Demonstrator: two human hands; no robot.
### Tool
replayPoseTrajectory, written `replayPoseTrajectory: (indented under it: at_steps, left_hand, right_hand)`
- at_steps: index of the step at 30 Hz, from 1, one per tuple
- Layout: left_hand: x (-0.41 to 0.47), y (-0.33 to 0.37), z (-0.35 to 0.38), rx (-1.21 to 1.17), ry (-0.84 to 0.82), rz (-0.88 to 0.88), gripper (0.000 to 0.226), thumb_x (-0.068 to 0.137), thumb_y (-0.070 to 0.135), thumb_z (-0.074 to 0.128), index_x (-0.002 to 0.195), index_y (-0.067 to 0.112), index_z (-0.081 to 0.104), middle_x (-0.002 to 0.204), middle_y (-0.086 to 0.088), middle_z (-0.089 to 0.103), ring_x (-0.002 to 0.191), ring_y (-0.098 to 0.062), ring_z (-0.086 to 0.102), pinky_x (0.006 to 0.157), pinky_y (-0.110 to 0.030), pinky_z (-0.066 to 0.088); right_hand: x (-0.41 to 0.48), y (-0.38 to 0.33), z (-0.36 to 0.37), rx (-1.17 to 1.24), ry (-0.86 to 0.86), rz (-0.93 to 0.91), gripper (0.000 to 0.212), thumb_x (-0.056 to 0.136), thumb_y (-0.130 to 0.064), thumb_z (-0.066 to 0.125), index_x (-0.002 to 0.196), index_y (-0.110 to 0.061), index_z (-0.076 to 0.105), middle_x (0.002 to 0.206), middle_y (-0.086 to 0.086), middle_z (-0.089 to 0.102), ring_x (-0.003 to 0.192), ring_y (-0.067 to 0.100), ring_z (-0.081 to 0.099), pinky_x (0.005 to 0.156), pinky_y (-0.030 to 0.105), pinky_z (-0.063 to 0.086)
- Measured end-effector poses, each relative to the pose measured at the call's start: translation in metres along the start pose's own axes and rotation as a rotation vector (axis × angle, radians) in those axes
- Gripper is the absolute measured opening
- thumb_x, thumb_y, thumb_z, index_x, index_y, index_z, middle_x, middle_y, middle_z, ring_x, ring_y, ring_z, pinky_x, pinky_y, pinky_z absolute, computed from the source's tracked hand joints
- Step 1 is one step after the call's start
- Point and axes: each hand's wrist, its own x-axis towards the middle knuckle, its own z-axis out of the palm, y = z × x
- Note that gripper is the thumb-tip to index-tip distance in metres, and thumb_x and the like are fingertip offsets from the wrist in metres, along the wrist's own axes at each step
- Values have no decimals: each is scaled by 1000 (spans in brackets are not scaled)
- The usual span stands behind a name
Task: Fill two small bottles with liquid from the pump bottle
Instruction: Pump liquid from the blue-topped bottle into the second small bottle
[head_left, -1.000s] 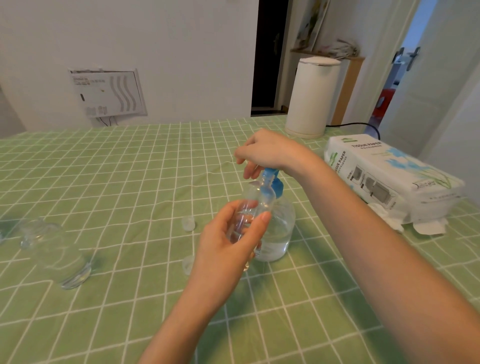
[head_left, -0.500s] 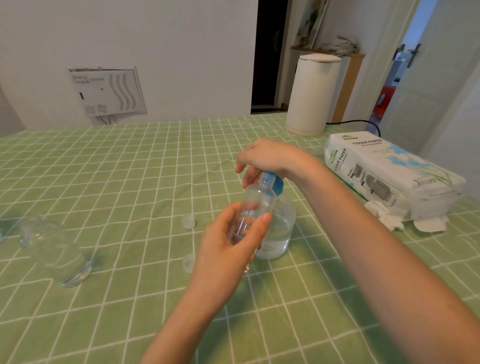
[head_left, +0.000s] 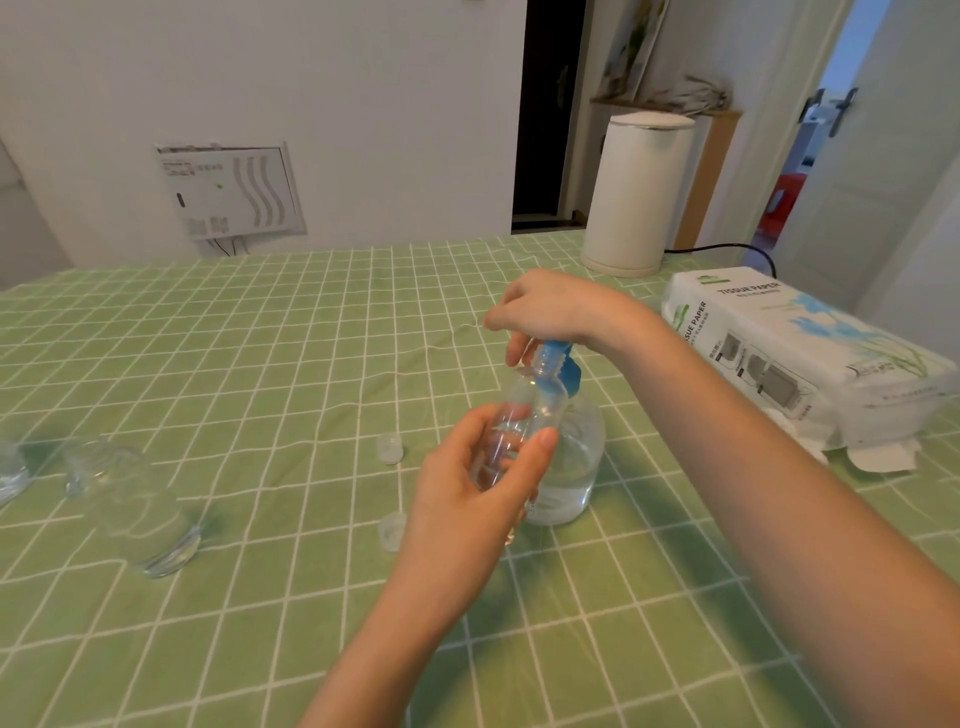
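A clear pump bottle (head_left: 576, 457) with a blue pump head (head_left: 563, 366) stands mid-table, partly full of clear liquid. My right hand (head_left: 556, 312) rests on top of the pump head, fingers curled down over it. My left hand (head_left: 467, 493) grips a small clear bottle (head_left: 524, 415) and holds its open mouth up under the pump spout. A little liquid shows inside the small bottle. Two small clear caps (head_left: 389, 448) (head_left: 390, 531) lie on the cloth to the left of the bottles.
A green checked tablecloth (head_left: 260, 364) covers the table. A clear glass vessel (head_left: 140, 514) lies at the left. A tissue paper pack (head_left: 795, 358) sits at the right, a white kettle (head_left: 639, 192) behind it with a black cord.
The pump head went down half a second ago under my right hand and has risen again now. My left hand keeps the small bottle at the spout.
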Motion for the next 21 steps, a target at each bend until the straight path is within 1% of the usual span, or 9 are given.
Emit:
replayPoseTrajectory:
  at_steps: [1,4,5,9,12,14,15,17,21]
  left_hand:
    - [1,0,0,0,2,0,34,68,46,62,97,28,65,77,8,71,58,3,58,51,-10,43]
    - [1,1,1,-3,-2,-4,33,69,45,62,98,28,65,78,9,71,59,3,59,52,-10,43]
    - [0,1,1,-7,-2,-4,32,69,44,62,97,28,65,77,9,71,58,3,59,51,-9,42]
    - [-1,0,1,-24,3,-4,31,68,43,63,95,27,65,75,8,71,57,2,57,51,-10,42]
    - [-2,0,1,-25,-2,-13,34,69,42,63,98,25,65,74,10,70,55,2,57,49,-9,41]
    - [-3,-1,2,-30,-5,-15,35,69,40,62,99,23,65,73,11,70,54,3,57,48,-8,40]
    - [-3,-1,2,-29,-9,-15,34,70,39,62,99,22,65,74,12,70,55,4,57,48,-8,40]
    - [-4,-1,2,-28,-16,-13,34,71,38,62,100,22,64,74,12,70,55,4,57,49,-8,41]
    - [-3,-2,1,-38,-8,-26,38,68,39,63,101,20,64,73,11,70,52,4,56,47,-8,40]
  right_hand:
    - [0,-1,-1,-15,0,-4,39,93,-29,49,118,-1,59,111,15,70,108,29,64,91,37,48]
    - [0,-2,1,-12,-8,6,37,93,-29,50,118,-3,59,113,14,69,110,28,63,73,31,43]
    - [0,-2,2,-8,-9,10,36,93,-28,50,118,-4,60,113,14,69,110,28,63,71,30,41]
    - [0,-1,3,13,-17,11,33,92,-25,52,117,-5,61,112,15,69,107,29,64,75,31,43]
    - [1,2,5,25,-33,17,35,92,-23,53,118,-2,61,114,18,68,92,24,63,75,30,42]
    - [1,4,7,42,-36,15,34,91,-22,53,117,-1,61,114,19,68,86,23,57,81,32,47]
    - [1,5,9,51,-34,12,33,91,-21,53,116,-2,62,113,20,68,88,25,59,88,36,51]
    - [-1,5,10,59,-29,10,31,91,-21,53,114,-3,64,110,19,69,98,31,64,97,44,49]
    - [-2,4,12,54,-24,7,33,91,-21,52,116,-1,62,112,21,68,97,31,65,97,46,48]
